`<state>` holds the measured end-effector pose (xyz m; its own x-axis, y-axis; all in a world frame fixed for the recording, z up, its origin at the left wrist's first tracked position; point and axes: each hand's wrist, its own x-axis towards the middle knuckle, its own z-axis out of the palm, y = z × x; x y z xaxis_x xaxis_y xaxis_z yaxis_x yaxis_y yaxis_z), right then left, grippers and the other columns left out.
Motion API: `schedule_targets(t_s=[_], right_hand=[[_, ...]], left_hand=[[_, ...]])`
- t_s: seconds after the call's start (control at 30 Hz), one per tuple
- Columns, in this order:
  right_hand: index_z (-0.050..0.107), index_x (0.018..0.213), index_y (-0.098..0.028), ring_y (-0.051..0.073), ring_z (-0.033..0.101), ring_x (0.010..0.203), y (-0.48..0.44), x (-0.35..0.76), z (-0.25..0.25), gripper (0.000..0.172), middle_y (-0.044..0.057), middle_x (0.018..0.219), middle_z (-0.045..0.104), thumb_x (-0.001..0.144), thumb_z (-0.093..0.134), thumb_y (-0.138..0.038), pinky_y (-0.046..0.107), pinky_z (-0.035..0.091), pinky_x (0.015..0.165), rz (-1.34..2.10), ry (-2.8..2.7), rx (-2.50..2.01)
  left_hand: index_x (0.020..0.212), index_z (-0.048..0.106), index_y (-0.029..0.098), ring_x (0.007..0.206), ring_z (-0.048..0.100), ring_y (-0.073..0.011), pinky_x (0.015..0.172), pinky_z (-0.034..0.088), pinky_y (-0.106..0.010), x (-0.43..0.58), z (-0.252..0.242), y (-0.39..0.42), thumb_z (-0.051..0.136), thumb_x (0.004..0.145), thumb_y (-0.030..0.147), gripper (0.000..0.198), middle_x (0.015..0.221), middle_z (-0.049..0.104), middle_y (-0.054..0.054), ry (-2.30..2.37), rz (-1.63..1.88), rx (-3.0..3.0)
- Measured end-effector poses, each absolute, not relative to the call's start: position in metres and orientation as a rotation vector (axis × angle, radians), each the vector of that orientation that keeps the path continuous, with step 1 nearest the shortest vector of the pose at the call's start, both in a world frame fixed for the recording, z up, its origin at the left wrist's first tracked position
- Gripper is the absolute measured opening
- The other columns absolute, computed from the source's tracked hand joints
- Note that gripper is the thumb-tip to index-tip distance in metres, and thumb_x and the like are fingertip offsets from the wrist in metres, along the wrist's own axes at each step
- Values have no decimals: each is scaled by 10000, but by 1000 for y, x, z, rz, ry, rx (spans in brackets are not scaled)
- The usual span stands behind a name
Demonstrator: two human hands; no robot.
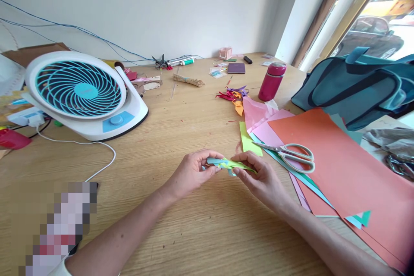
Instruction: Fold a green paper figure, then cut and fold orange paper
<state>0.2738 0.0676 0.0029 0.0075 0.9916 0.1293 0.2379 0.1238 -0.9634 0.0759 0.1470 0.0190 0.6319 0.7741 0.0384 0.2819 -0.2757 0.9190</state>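
Observation:
Over the middle of the wooden table (pixel 181 108), both my hands pinch a small folded piece of blue and green paper (pixel 228 164). My left hand (pixel 193 174) grips its left end with closed fingers. My right hand (pixel 260 175) holds its right end between thumb and fingers. The paper piece hangs just above the tabletop.
White-handled scissors (pixel 293 155) lie on sheets of orange, pink and green paper (pixel 339 159) to the right. A pink bottle (pixel 271 80), coloured paper scraps (pixel 234 95), a teal bag (pixel 359 82), a white and blue fan (pixel 84 92) with its cable, and a bundle of sticks (pixel 187 80) stand around.

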Motion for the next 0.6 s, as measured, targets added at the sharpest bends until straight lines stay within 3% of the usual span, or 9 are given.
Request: schedule_targets(t_s=[0.2, 0.4, 0.5, 0.6], right_hand=[[607, 946, -189, 148, 594, 762, 68, 272, 6, 148, 33, 912, 599, 907, 615, -333, 259, 482, 680, 1085, -1333, -1246], [594, 956, -209, 161, 578, 805, 66, 269, 1, 136, 32, 927, 557, 905, 618, -332, 262, 474, 658, 1031, -1334, -1198], [601, 987, -226, 186, 587, 895, 65, 271, 3, 128, 38, 966, 571, 911, 613, -328, 283, 486, 723, 935, -1418, -1225], [607, 1088, -250, 210, 587, 1013, 65, 277, 10, 230, 45, 1071, 596, 887, 651, -352, 319, 481, 851, 879, -1467, -1263]], left_hand=[[1069, 686, 163, 919, 688, -179, 812, 549, -278, 77, 17, 144, 639, 828, 158, 245, 1048, 714, -77, 827, 672, 1836], [1034, 695, 168, 972, 664, -176, 782, 562, -256, 79, 24, 138, 606, 800, 57, 274, 1054, 672, -76, 746, 777, 1940], [1032, 697, 183, 986, 650, -167, 781, 563, -245, 79, 26, 137, 583, 798, 19, 308, 1058, 656, -69, 691, 805, 1998], [1081, 675, 192, 989, 641, -160, 790, 565, -247, 79, 25, 137, 573, 802, 5, 351, 1068, 639, -65, 684, 846, 2039]])
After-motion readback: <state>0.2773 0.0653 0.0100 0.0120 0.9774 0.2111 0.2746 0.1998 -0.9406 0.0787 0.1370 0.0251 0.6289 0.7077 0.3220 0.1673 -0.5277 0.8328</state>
